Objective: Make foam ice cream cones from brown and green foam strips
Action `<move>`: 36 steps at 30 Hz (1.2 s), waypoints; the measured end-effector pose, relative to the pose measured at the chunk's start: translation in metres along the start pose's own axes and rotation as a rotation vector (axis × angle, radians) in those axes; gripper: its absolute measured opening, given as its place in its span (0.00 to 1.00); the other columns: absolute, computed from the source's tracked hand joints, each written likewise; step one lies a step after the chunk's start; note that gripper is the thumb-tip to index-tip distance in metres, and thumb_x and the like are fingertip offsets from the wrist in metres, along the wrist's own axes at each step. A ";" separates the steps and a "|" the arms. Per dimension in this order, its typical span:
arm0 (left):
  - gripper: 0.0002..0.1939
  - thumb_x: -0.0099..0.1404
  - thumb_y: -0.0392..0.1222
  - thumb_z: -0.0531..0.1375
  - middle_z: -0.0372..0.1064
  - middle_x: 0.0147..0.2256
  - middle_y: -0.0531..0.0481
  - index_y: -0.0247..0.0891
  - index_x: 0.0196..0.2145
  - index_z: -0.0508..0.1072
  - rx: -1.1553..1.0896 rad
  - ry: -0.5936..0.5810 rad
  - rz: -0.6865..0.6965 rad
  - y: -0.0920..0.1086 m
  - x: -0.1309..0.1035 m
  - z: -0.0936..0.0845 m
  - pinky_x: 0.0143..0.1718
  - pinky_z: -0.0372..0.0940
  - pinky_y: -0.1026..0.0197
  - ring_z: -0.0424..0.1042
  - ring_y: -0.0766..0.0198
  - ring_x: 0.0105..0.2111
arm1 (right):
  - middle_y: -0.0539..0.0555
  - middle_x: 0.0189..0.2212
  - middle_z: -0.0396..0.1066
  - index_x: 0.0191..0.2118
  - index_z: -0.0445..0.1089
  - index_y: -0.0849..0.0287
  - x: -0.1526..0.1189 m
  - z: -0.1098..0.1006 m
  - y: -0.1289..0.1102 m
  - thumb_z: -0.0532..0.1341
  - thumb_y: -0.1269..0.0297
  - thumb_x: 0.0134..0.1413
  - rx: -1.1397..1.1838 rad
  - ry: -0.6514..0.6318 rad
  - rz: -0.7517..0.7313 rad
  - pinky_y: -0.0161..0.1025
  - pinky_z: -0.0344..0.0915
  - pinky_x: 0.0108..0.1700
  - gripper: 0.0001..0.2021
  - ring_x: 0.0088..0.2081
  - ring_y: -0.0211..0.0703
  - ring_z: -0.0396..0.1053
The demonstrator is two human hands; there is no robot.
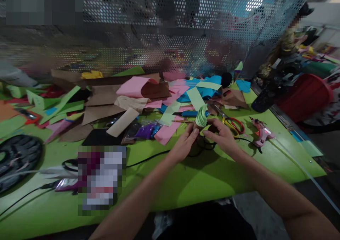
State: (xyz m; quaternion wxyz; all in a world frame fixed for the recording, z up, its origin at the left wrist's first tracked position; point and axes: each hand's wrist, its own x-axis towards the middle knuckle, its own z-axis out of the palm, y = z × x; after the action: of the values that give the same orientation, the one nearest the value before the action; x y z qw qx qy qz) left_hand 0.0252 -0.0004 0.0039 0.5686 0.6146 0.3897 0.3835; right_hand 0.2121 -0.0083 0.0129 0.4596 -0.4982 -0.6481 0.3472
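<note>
Paper-strewn green table [196, 183], perforated screen [127, 34].

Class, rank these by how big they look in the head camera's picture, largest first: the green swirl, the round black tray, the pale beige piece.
1. Round black tray, even cut off by the picture's edge
2. Pale beige piece
3. Green swirl

Green table [225, 176] (cluttered) bearing scissors [233, 125], glue gun [262, 133]
</note>
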 end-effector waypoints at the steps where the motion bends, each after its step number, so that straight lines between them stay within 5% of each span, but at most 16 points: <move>1: 0.25 0.70 0.63 0.53 0.74 0.43 0.45 0.39 0.50 0.70 0.011 -0.009 -0.006 -0.001 0.001 -0.001 0.53 0.64 0.56 0.69 0.56 0.48 | 0.53 0.40 0.74 0.50 0.75 0.55 0.001 -0.003 -0.001 0.68 0.55 0.57 0.032 0.019 0.007 0.39 0.67 0.36 0.17 0.34 0.42 0.68; 5: 0.21 0.71 0.60 0.53 0.68 0.34 0.50 0.38 0.45 0.69 0.062 -0.057 0.007 -0.005 0.003 -0.005 0.48 0.63 0.57 0.67 0.59 0.39 | 0.54 0.44 0.73 0.48 0.77 0.51 0.005 -0.014 -0.005 0.66 0.55 0.61 0.141 0.125 -0.035 0.41 0.71 0.39 0.13 0.40 0.44 0.72; 10: 0.22 0.71 0.57 0.54 0.71 0.43 0.47 0.39 0.52 0.69 0.088 -0.104 0.010 -0.006 0.004 -0.006 0.52 0.63 0.56 0.68 0.57 0.47 | 0.52 0.38 0.74 0.37 0.79 0.53 0.008 -0.019 -0.009 0.67 0.64 0.58 0.055 0.178 -0.181 0.43 0.69 0.48 0.03 0.43 0.45 0.72; 14: 0.24 0.70 0.59 0.55 0.73 0.45 0.47 0.40 0.54 0.70 0.084 -0.126 -0.016 -0.007 0.004 -0.006 0.51 0.64 0.58 0.68 0.56 0.48 | 0.52 0.35 0.72 0.35 0.77 0.55 0.008 -0.018 -0.012 0.66 0.67 0.58 0.027 0.155 -0.183 0.41 0.67 0.43 0.02 0.40 0.44 0.71; 22: 0.25 0.66 0.67 0.58 0.60 0.28 0.56 0.40 0.41 0.69 -0.076 -0.146 -0.087 -0.002 0.001 -0.006 0.33 0.59 0.62 0.58 0.66 0.28 | 0.50 0.32 0.69 0.34 0.72 0.57 0.005 -0.017 -0.020 0.62 0.69 0.59 -0.037 0.134 -0.211 0.38 0.63 0.37 0.03 0.34 0.40 0.67; 30: 0.26 0.60 0.67 0.64 0.59 0.27 0.56 0.40 0.36 0.68 -0.311 -0.131 -0.169 -0.010 0.000 -0.002 0.31 0.58 0.62 0.56 0.68 0.27 | 0.50 0.31 0.67 0.33 0.71 0.57 0.005 -0.016 -0.020 0.62 0.68 0.59 -0.007 0.120 -0.196 0.37 0.63 0.36 0.03 0.33 0.39 0.66; 36: 0.26 0.63 0.65 0.63 0.65 0.31 0.53 0.39 0.43 0.73 -0.290 -0.130 -0.134 -0.018 0.001 -0.008 0.34 0.59 0.62 0.61 0.67 0.30 | 0.51 0.33 0.70 0.36 0.75 0.56 0.004 -0.015 -0.016 0.63 0.64 0.61 0.039 0.114 -0.159 0.39 0.66 0.37 0.04 0.35 0.41 0.68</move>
State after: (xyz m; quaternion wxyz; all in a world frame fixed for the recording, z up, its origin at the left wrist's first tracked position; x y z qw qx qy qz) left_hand 0.0176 0.0047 -0.0140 0.6995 0.5224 0.3329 0.3563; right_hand 0.2205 -0.0089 0.0335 0.5317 -0.4549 -0.6514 0.2932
